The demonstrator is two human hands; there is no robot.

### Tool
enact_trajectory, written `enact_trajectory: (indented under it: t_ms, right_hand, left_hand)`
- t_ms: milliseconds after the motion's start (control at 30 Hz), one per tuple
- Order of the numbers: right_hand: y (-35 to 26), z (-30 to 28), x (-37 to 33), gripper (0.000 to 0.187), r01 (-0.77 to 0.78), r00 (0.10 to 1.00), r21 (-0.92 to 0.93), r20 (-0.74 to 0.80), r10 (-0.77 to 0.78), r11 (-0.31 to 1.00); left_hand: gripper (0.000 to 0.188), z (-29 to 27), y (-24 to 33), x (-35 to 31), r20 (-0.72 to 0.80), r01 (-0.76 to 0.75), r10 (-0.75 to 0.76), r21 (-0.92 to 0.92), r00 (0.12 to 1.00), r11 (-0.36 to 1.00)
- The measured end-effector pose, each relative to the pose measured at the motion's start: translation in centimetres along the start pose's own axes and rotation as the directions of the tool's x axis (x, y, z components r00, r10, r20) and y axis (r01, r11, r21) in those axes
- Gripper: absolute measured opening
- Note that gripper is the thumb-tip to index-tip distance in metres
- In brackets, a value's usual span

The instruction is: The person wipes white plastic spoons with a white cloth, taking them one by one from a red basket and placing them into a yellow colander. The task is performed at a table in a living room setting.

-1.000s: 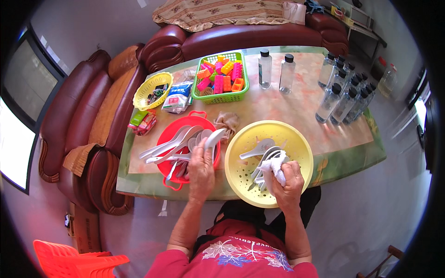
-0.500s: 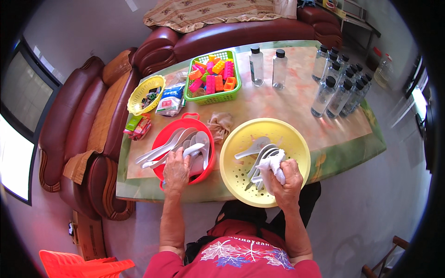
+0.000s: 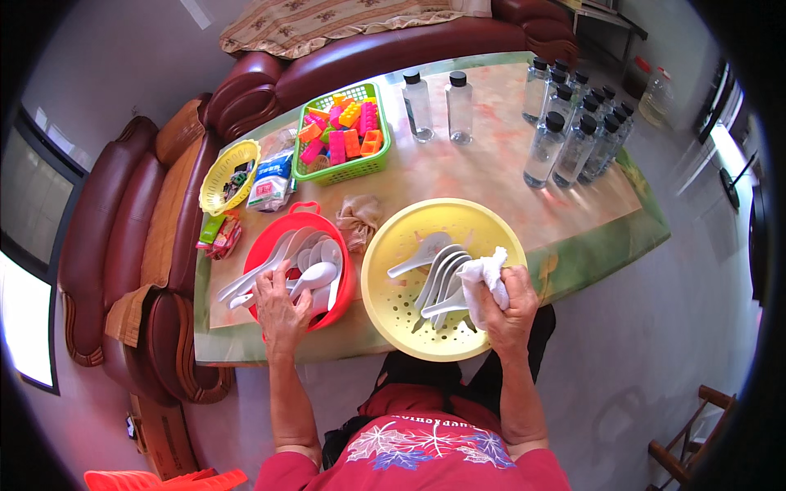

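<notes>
A red basin [image 3: 348,282] holds several white soup spoons [image 3: 315,276], some with handles sticking out over its left rim. My left hand [image 3: 282,315] is over the basin's near left side, fingers apart, close to a spoon handle. To the right, a yellow colander [image 3: 385,323] overhangs the table's near edge, with more white spoons [image 3: 442,274] lying nested in it. My right hand [image 3: 508,315] grips a crumpled white cloth [image 3: 487,278] over the colander's right side. One spoon handle [image 3: 446,304] comes out from under the cloth; whether my fingers hold it, I cannot tell.
Behind the basin lie a brown cloth [image 3: 359,219], a white plastic packet [image 3: 270,182], a yellow basket [image 3: 217,176] and small coloured packets [image 3: 219,233]. A green basket [image 3: 348,170] holds toy bricks. Several clear black-capped bottles [image 3: 547,147] stand at the far right, two more [image 3: 459,110] at the back.
My left hand has opened and drawn slightly back from a spoon, which now lies in the basin. Under the cloth at my right hand, a spoon handle now shows. The whole view has shifted.
</notes>
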State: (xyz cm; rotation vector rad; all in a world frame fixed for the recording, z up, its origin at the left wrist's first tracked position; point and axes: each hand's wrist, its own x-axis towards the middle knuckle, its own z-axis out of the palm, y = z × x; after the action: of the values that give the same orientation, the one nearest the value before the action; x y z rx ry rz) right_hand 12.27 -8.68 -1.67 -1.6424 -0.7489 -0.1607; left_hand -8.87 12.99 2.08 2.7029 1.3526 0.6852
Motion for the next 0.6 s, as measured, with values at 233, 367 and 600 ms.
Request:
enact_trajectory:
  t_ms: [233,367,600]
  right_hand:
    - [0.4,0.7,-0.2,0.025,-0.020,0.999,0.021,0.041,0.019,1.000]
    - [0.6,0.7,-0.2,0.026,-0.003,0.998,0.004,0.068,0.003,1.000]
    - [1.1,0.7,-0.1,0.022,-0.017,0.999,0.024,0.034,0.016,1.000]
  left_hand:
    - [0.024,2.7,9.9,-1.1,0.102,-0.407,0.468,-0.357,0.878,0.841]
    - [0.031,5.2,12.8,-2.0,0.367,-0.492,0.554,-0.254,0.748,0.833]
    - [0.029,6.5,13.1,-2.2,0.605,-0.301,0.445,-0.329,0.660,0.895]
